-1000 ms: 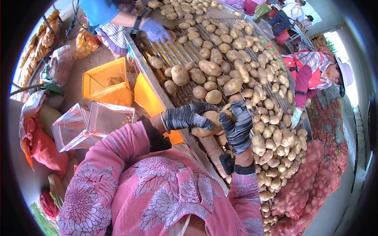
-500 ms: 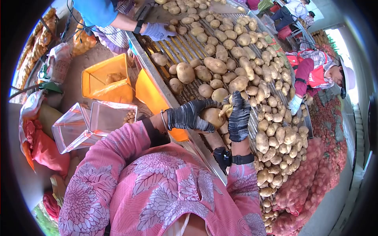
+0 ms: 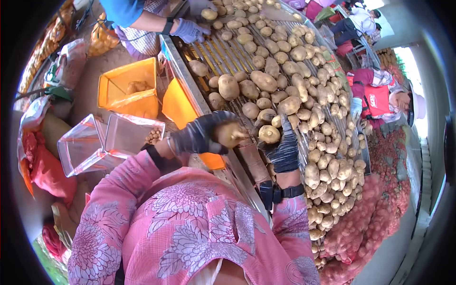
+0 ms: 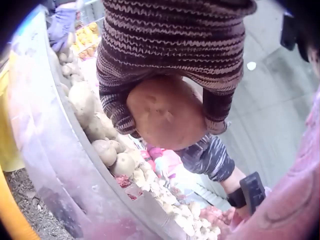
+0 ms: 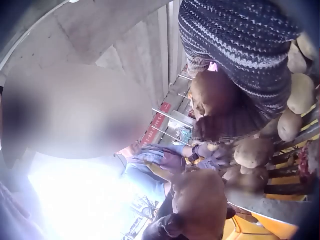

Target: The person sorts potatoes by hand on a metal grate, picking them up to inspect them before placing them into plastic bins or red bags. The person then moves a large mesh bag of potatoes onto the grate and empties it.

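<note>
My left hand (image 3: 197, 135), in a dark striped knit glove, grips a large potato (image 3: 231, 135) by its sides over the sorting table's near rail. A knobby point on this potato faces my right hand. In the left wrist view the same potato (image 4: 167, 115) sits between thumb and fingers. My right hand (image 3: 285, 152), gloved alike, holds a smaller rounded potato (image 3: 269, 134) with a pale spot, just above the slatted bed. The right wrist view shows that smaller potato (image 5: 212, 92) against the curled fingers, with the large potato (image 5: 200, 202) below it. A gap separates the hands.
Many potatoes (image 3: 263, 81) cover the slatted table (image 3: 223, 61). An orange crate (image 3: 128, 111) and a clear bin (image 3: 135, 135) stand left. Another person's gloved hand (image 3: 190, 31) works at the table's far side; a person in a red vest (image 3: 377, 99) is right, near red mesh sacks (image 3: 354, 232).
My hands were together at the large potato and have parted. The left has drawn leftward with it; the right has turned, showing the smaller potato. The other person's hand holds a potato higher up.
</note>
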`<action>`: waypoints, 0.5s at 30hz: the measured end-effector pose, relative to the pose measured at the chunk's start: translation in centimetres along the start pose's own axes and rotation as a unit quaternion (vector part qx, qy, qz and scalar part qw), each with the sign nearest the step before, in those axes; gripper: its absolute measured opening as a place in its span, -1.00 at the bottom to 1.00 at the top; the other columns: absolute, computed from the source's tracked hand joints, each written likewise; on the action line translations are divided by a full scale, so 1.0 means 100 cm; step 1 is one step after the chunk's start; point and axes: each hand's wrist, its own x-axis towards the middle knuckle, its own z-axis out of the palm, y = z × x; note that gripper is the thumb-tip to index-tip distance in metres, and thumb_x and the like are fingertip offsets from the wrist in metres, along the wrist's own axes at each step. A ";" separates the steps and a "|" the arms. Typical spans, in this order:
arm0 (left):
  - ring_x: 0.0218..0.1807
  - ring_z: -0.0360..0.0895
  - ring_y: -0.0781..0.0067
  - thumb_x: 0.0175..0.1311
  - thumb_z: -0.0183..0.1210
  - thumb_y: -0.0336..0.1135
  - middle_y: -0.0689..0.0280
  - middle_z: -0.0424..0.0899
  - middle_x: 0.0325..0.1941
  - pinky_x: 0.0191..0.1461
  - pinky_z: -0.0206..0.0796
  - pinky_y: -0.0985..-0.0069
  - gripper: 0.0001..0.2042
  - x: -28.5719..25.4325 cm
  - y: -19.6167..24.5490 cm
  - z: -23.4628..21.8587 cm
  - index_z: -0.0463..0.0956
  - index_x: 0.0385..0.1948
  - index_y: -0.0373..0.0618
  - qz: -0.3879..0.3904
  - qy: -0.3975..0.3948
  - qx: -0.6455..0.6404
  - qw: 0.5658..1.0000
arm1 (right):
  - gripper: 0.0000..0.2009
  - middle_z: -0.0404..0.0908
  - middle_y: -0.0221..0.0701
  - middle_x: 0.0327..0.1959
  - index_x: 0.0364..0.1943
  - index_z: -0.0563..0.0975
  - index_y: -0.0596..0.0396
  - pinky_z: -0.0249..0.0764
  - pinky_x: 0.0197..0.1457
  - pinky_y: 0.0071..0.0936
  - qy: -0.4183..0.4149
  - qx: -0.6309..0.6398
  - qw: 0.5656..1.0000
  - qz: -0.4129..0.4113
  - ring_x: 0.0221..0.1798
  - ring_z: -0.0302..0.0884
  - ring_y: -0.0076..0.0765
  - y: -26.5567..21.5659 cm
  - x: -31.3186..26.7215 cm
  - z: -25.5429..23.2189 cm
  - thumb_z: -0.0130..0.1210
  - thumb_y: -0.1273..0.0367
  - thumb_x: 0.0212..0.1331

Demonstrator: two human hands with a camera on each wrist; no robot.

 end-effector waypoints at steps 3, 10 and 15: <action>0.13 0.33 0.47 -0.23 0.47 -0.32 0.32 0.42 0.04 0.22 0.19 0.46 -0.21 -0.032 -0.002 -0.017 0.22 0.15 -0.15 -0.006 0.081 -0.003 0.997 | -0.65 0.52 -0.21 -0.08 -0.02 0.39 0.03 0.59 -0.18 -0.09 -0.064 0.043 0.997 -0.003 -0.08 0.54 -0.10 0.005 -0.010 0.015 -0.06 0.12 0.23; 0.12 0.36 0.46 -0.18 0.42 -0.18 0.30 0.42 0.06 0.23 0.16 0.49 -0.19 -0.139 0.017 -0.011 0.19 0.20 -0.17 -0.081 0.292 -0.217 0.928 | -0.68 0.48 -0.17 -0.03 0.02 0.39 0.00 0.52 -0.07 0.06 -0.172 0.096 0.975 0.107 0.03 0.45 -0.05 0.033 0.017 0.029 -0.12 0.18 0.27; 0.14 0.35 0.43 -0.20 0.41 -0.07 0.28 0.40 0.11 0.28 0.12 0.47 -0.13 -0.195 0.033 0.013 0.16 0.22 -0.19 -0.069 0.381 -0.198 0.900 | -0.70 0.49 -0.18 -0.04 0.01 0.39 -0.03 0.49 -0.04 0.07 -0.169 0.032 0.971 0.165 0.00 0.47 -0.07 0.065 0.040 0.059 -0.04 0.24 0.23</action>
